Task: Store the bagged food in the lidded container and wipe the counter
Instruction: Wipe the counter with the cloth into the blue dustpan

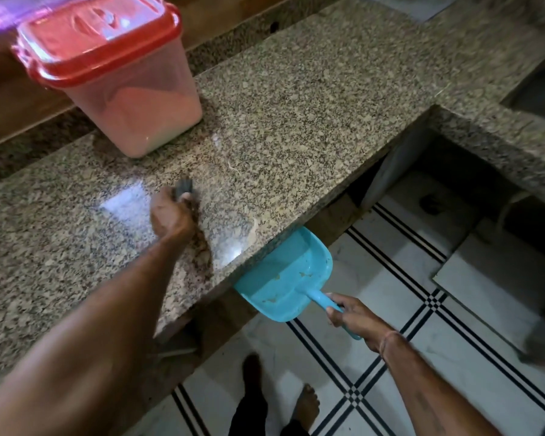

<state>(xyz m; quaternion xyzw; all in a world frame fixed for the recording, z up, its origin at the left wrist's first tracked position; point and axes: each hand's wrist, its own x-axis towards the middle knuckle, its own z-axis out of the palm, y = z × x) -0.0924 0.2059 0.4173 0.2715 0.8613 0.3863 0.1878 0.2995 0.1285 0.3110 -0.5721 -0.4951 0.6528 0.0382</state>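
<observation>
The lidded container (132, 99) stands upright on the granite counter (296, 105), towards the back left and close to the raised ledge behind it. Its red lid (98, 42) sits on top, covering the opening. The walls are translucent, and through them a pale mass shows, filling the lower part and rising to a slanted line about halfway up. Whether that mass is bagged cannot be told through the plastic.

Nearer the front edge, well apart from the container, the left hand (170, 215) is low over the counter with its fingers curled round a small dark grey object (184, 187). The object is blurred, so what it is cannot be told. A little pale debris (254, 226) lies on the stone just beside the front edge, to the right of that hand.

Below the edge, a light blue dustpan (283, 275) is held with its open mouth tucked under the lip of the counter. A few brownish crumbs lie inside its tray. The right hand (356, 319) grips the dustpan's handle, fingers wrapped round it, and a thin band (387, 339) circles that wrist.

Beneath is a white tiled floor (453, 357) crossed by black striped lines, with the person's bare feet (307, 404) on it.
</observation>
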